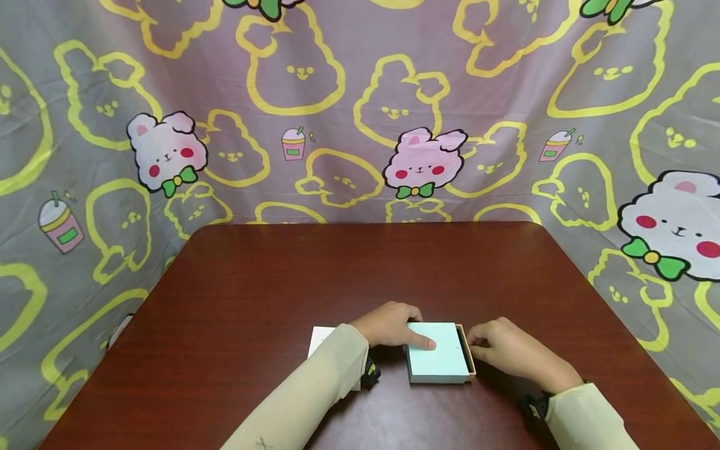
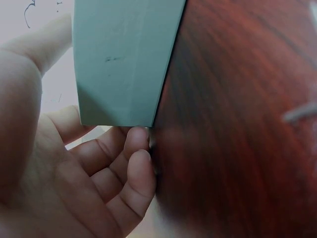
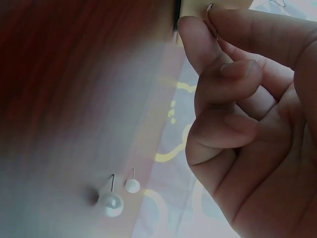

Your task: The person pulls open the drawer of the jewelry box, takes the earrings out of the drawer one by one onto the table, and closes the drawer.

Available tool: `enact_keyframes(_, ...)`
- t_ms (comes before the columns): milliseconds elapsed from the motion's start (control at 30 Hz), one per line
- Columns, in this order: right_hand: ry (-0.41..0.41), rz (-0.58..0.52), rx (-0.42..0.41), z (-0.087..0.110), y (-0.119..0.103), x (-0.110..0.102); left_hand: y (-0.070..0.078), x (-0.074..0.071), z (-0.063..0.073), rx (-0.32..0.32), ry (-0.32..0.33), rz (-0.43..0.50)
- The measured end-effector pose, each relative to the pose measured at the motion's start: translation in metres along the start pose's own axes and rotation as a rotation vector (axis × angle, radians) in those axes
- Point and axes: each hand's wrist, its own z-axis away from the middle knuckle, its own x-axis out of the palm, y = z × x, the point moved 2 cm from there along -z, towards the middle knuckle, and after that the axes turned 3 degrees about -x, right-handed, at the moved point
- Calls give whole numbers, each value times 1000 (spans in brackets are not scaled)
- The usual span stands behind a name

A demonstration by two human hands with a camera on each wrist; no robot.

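Note:
A pale mint drawer box (image 1: 435, 350) lies on the table, its tan inner drawer (image 1: 471, 365) sticking out slightly on the right. My left hand (image 1: 388, 325) grips the sleeve from the left, thumb on top and fingers at the far side. In the left wrist view the box's mint side (image 2: 124, 64) stands above the curled fingers (image 2: 141, 173). At the drawer's right end, my right hand (image 1: 503, 347) pinches a thin pull loop (image 3: 210, 20) between thumb and index finger. The drawer's contents are hidden.
A white card or paper (image 1: 319, 337) lies partly under the left forearm. In the right wrist view, a larger pearl (image 3: 113, 204) and a smaller pearl (image 3: 132, 186), each on a metal pin, are on the brown table (image 1: 360, 269). A patterned curtain (image 1: 337, 125) surrounds the table.

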Motion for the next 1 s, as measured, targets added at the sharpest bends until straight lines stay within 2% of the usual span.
enact_keyframes(200,-6,-11,1,-1,-1,-3,2,-2,-1,18,3,-7)
enact_keyframes(433,-3,-29,-11,-2,-4,0,1,0,-1,6,-1,-10)
enact_keyframes(1000,-33,-19,22,-5,-5,5,0,1,0,2,0,6)
